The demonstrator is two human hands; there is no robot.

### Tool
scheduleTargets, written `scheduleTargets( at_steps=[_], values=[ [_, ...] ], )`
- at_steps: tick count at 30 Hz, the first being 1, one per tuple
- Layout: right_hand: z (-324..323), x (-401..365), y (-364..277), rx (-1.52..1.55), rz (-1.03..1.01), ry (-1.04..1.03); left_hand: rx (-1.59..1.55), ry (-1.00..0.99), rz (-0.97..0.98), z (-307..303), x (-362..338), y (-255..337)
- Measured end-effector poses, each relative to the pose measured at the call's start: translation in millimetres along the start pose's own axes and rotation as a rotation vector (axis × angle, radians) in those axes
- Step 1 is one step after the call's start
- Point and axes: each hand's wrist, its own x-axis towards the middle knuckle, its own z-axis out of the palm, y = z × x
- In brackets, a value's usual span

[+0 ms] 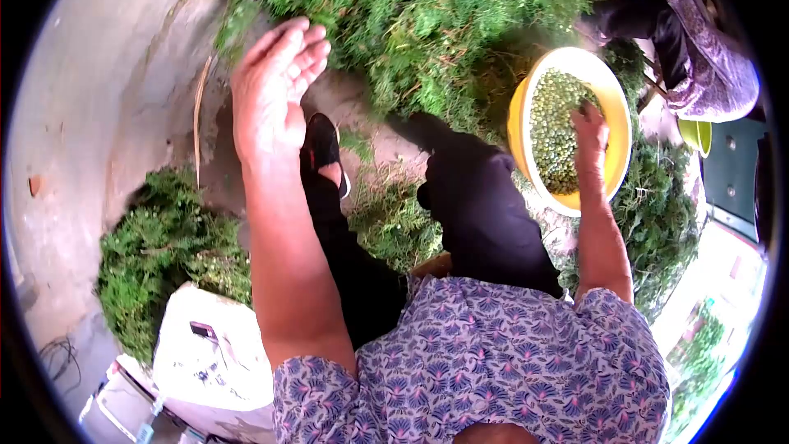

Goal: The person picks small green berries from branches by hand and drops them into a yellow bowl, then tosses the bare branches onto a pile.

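My left hand (275, 86) is raised beside the heap of cut green evergreen branches (411, 25). Its palm shows, the fingers are loosely bent and apart, and nothing is in it. My right hand (590, 136) reaches over the rim into a yellow basin (618, 103), fingers apart and pointing down onto the small round green seed cones (555, 111) that fill much of it. Its fingertips are partly lost in shadow among them.
Another person (699, 57) sits at the upper right, near a lime-green container (695, 136). More branches lie at the left (164, 255) and right (653, 214). A white block (205, 345) with a dark phone-like object (202, 330) stands lower left. My shoe (322, 141) is between the piles.
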Motion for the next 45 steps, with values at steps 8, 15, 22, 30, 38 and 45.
scheduleTargets(
  at_steps=[8,15,22,30,38,45],
  values=[
    [69,4,-139,-0.061,-0.349,-0.356,-0.088,0.094,0.015,-27,-2,13],
    [162,16,-212,-0.405,-0.857,-0.614,-0.159,0.162,0.019,-30,-2,17],
    [179,-22,-257,0.353,-0.175,-0.663,-0.203,0.171,-0.049,-8,15,11],
    [217,-126,-273,0.656,-0.302,-0.63,-0.61,-0.028,-0.144,19,21,-21],
    [217,-117,-265,0.788,-0.002,-0.718,-0.644,0.001,-0.103,29,25,-31],
    [212,-110,-273,0.974,0.253,-0.809,-0.671,-0.033,-0.089,36,27,-29]
  ],
)
